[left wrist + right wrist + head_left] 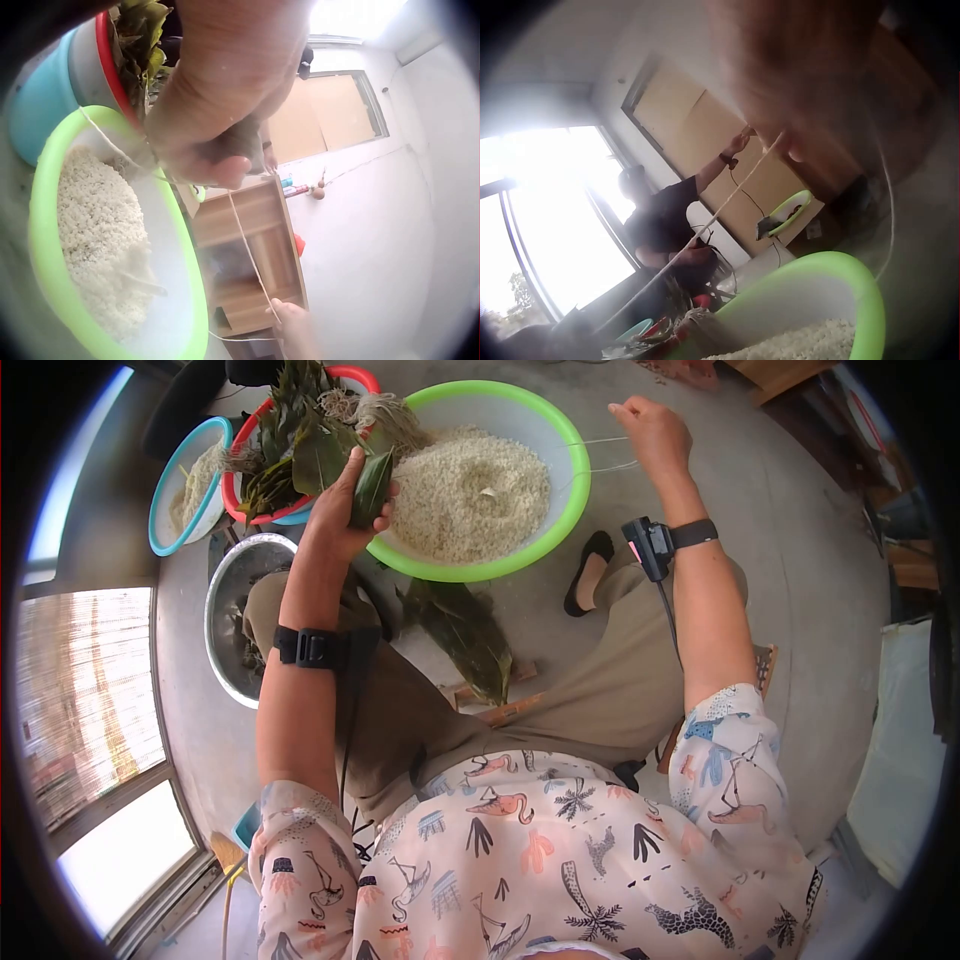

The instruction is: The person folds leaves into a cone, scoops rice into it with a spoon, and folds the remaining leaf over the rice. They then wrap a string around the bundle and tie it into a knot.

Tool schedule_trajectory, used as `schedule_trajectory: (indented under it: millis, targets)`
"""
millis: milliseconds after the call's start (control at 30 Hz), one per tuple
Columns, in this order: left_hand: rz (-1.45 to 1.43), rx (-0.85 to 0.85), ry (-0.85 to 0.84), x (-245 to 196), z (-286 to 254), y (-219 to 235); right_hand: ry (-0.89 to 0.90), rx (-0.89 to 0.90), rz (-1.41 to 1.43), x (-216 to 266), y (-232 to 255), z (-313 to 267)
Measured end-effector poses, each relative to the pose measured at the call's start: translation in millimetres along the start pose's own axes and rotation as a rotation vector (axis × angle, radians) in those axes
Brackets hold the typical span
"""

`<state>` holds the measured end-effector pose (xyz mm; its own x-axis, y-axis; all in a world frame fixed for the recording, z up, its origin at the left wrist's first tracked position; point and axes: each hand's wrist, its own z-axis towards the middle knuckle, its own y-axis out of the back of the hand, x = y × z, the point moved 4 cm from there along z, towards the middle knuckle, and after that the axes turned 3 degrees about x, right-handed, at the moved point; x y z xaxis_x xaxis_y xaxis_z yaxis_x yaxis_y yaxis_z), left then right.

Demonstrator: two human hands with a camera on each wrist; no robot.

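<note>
On the left, by the green basin (pixel 470 572), gripping the leaf parcel (pixel 373 490) with curled fingers of the left hand (pixel 345 520); farther right, pinching string (pixel 713 218) with the right hand (pixel 658 440); perhaps risking a torn leaf by pulling too hard.

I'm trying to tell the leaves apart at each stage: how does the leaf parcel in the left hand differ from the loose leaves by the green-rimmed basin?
The leaf parcel is folded compactly; the loose leaves lie long and spread out.
The left hand grips the parcel, while the loose leaves lie untouched near the green-rimmed basin.
Both are dark green.
</note>
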<state>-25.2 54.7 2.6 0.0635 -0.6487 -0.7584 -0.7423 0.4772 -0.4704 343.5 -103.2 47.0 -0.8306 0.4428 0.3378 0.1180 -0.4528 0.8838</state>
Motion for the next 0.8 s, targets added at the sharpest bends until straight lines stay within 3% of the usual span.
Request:
schedule_trajectory:
  millis: [33, 100, 133, 200, 267, 333, 367, 467, 600, 700, 800]
  targets:
    - [-0.001, 0.001, 0.002, 0, -1, -2, -0.001, 0.002, -0.002, -1, -6, -1]
    - [0.042, -0.037, 0.012, 3, -3, -6, 0.301, -0.211, -0.07, 14, -9, -4]
    - [0.041, -0.041, 0.011, 4, -5, -9, 0.304, -0.209, -0.068, 28, -11, -7]
    - [0.101, -0.025, 0.036, 8, -6, -18, 0.28, 0.185, 0.414, 63, -32, -20]
    - [0.135, -0.011, 0.017, 13, -5, -26, 0.221, 0.461, 0.826, 99, -52, -36]
    - [0.185, -0.006, 0.008, 17, -4, -33, 0.302, 0.639, 0.951, 129, -67, -51]
    - [0.186, -0.007, 0.009, 19, -5, -37, 0.301, 0.639, 0.952, 136, -71, -55]
    - [0.273, 0.053, -0.039, 21, -7, -46, 0.249, 0.949, 0.973, 152, -81, -67]
    - [0.311, -0.003, -0.062, 22, -7, -42, 0.269, 0.946, 0.893, 147, -81, -64]
    - [0.412, -0.034, -0.189, 18, -2, -35, 0.238, 0.881, 0.816, 141, -66, -63]
    - [0.541, -0.145, -0.294, 13, 3, -30, 0.34, 0.827, 0.741, 145, -48, -69]
